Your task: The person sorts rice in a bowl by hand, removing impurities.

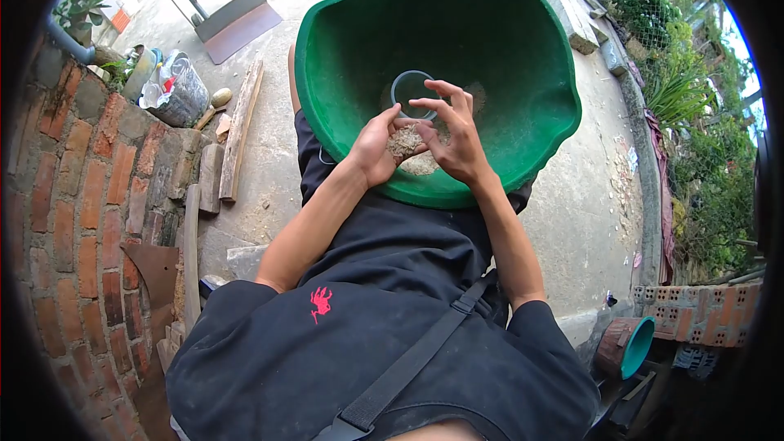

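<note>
A large green tub (523, 82) rests against my lap, its mouth facing me. Inside it, my left hand (378, 149) is palm up and cupped around a small heap of pale grain (404, 142), which looks like unhusked rice. Over that palm is my right hand (459, 137), its thumb close to the heap and its fingers spread and bent. Whether a grain sits at its fingertips is too small to tell. A clear round container (414, 82) lies just beyond the hands, partly hidden by them. More loose grain (421, 165) is on the tub's floor below my hands.
On the left stand a brick wall (90, 220), a wooden plank (242, 131) and a bucket (181, 91). A hand truck (237, 28) is at the upper left. Concrete beams (563, 4) and plants line the right. A smaller green-lined pot (637, 349) sits at lower right.
</note>
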`<state>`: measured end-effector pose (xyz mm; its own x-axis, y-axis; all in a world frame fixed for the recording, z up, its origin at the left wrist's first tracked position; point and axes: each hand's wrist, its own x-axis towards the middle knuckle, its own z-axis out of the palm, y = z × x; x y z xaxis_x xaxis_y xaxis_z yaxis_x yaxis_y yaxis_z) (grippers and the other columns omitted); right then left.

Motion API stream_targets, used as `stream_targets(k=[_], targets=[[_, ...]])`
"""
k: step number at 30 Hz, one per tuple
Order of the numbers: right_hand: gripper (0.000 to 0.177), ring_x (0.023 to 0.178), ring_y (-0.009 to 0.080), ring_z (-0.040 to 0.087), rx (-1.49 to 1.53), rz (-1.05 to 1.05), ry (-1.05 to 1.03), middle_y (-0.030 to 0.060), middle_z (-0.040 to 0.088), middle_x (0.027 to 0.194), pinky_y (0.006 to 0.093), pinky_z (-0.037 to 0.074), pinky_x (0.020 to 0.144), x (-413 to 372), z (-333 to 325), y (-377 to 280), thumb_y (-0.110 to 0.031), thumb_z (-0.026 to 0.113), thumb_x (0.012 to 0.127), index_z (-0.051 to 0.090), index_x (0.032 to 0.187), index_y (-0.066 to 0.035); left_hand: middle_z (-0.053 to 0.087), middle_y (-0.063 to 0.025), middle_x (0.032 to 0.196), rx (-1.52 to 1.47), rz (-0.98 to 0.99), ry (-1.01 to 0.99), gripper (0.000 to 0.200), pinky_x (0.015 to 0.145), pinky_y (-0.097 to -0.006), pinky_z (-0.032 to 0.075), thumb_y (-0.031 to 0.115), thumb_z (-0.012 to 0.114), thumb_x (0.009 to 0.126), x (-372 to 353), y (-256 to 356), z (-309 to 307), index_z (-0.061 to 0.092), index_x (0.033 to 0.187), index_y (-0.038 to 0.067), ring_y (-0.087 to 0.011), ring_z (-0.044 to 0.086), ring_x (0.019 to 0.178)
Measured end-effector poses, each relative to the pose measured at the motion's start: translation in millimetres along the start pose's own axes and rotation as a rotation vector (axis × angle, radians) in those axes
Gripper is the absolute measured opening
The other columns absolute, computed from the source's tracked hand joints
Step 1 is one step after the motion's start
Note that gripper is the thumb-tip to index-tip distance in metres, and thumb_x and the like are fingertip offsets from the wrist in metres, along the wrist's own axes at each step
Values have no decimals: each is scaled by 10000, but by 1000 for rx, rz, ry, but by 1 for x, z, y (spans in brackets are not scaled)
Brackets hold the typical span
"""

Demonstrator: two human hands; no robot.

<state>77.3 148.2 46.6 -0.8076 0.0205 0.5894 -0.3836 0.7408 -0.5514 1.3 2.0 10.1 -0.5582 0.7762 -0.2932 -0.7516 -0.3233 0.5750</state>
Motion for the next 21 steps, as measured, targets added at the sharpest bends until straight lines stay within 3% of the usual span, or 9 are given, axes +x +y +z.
stream_targets(k=[3, 10, 14, 21], targets=[[325, 1246, 350, 399, 11, -3, -87, 132, 467, 1345, 410, 425, 1004, -4, 7, 2, -40, 674, 787, 653, 1109, -79, 684, -149, 1015, 30, -6, 38, 536, 891, -400, 535, 367, 271, 1059, -5, 4, 9, 628, 1059, -32, -260, 673, 954], [229, 1230, 357, 410, -91, -21, -145, 121, 486, 1320, 427, 439, 992, -5, 11, 8, -91, 719, 783, 675, 1008, -87, 669, -118, 1034, 39, -18, 51, 493, 845, -389, 536, 385, 285, 1057, -4, 3, 4, 596, 1101, 5, -229, 666, 925], [172, 1186, 324, 467, -130, -69, -133, 91, 541, 1263, 413, 461, 969, -4, 11, 9, -134, 747, 778, 710, 943, -104, 685, -66, 942, 66, -26, 50, 478, 769, -329, 526, 387, 314, 1051, -2, 1, 0, 628, 1066, 26, -172, 655, 816], [178, 1134, 284, 520, -132, -79, -144, 51, 600, 1193, 395, 476, 952, -6, 11, 12, -128, 722, 803, 743, 980, -129, 682, -81, 967, 29, 8, 46, 477, 768, -329, 525, 377, 309, 1053, 0, -1, -4, 619, 1066, 14, -169, 650, 812]])
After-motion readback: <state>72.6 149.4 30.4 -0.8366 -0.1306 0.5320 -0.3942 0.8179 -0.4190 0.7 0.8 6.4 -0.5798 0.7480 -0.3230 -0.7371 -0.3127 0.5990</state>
